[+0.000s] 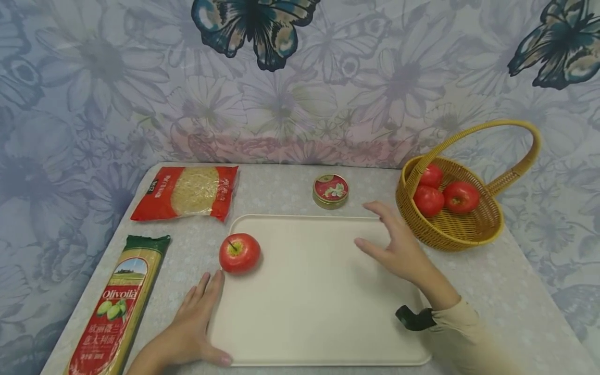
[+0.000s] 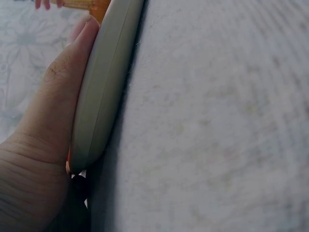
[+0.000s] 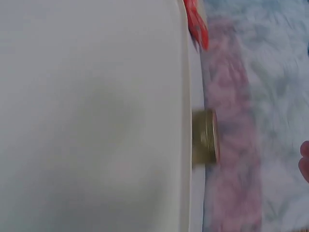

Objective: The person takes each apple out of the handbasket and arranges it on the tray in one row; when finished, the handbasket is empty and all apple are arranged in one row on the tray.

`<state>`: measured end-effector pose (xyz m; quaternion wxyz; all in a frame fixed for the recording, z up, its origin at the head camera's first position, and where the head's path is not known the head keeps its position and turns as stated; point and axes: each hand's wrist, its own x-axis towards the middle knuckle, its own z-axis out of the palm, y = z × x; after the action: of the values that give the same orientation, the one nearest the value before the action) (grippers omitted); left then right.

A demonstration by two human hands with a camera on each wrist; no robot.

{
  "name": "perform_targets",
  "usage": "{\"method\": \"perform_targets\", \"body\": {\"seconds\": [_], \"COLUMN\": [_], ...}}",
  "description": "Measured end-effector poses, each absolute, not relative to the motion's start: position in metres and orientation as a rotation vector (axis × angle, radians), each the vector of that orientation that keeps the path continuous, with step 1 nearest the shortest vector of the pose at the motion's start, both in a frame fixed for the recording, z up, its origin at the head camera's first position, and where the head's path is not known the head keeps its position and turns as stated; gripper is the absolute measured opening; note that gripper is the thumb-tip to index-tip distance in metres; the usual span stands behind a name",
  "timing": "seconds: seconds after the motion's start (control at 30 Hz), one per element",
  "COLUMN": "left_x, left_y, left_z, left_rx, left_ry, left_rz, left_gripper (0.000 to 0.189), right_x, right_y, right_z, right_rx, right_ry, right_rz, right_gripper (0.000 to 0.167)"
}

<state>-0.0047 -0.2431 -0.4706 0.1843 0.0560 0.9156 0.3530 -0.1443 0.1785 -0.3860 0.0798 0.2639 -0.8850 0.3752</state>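
Observation:
A white tray (image 1: pixel 319 297) lies on the table, with one red apple (image 1: pixel 239 253) at its far left corner. My left hand (image 1: pixel 192 323) rests at the tray's left edge, fingers extended and thumb by the near left corner. In the left wrist view the thumb (image 2: pixel 58 92) lies along the tray's rim (image 2: pixel 104 92). Over the tray's right part hovers my right hand (image 1: pixel 398 245), thumb and fingers spread with nothing between them. Just beyond it stands a yellow wicker basket (image 1: pixel 450 239) holding three red apples (image 1: pixel 461 197). A round tin (image 1: pixel 330 191) sits behind the tray.
On the table's left lie a red bag of pale noodles or grain (image 1: pixel 197 191) and a long pack of spaghetti (image 1: pixel 117 307). The basket's tall handle (image 1: pixel 511 172) rises at the right. A butterfly-patterned cloth (image 1: pixel 290 104) hangs behind the table.

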Motion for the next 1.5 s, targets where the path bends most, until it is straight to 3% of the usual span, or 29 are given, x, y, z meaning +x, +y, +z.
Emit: {"method": "perform_targets", "body": {"seconds": [0.3,0.6,1.07,1.5], "left_x": [-0.002,-0.002,-0.003,-0.002], "left_y": [-0.245,-0.248,-0.245,-0.243], "left_z": [-0.466,-0.467,-0.473,-0.472], "left_rx": [0.159,0.171,0.143,0.159], "left_ry": [2.586,2.598,2.565,2.563], "left_rz": [0.997,0.977,0.985,0.991], "left_gripper": [0.159,0.157,0.157,0.158], "right_x": [-0.170,-0.215,-0.248,-0.260], "right_y": [0.266,0.309,0.313,0.308], "right_z": [-0.387,-0.393,-0.393,-0.408], "right_rx": [0.493,0.312,0.326,0.293], "right_ry": [-2.569,-2.809,-3.179,-3.225], "right_rz": [1.026,0.928,0.455,0.363], "right_gripper": [0.062,0.062,0.085,0.086]}}
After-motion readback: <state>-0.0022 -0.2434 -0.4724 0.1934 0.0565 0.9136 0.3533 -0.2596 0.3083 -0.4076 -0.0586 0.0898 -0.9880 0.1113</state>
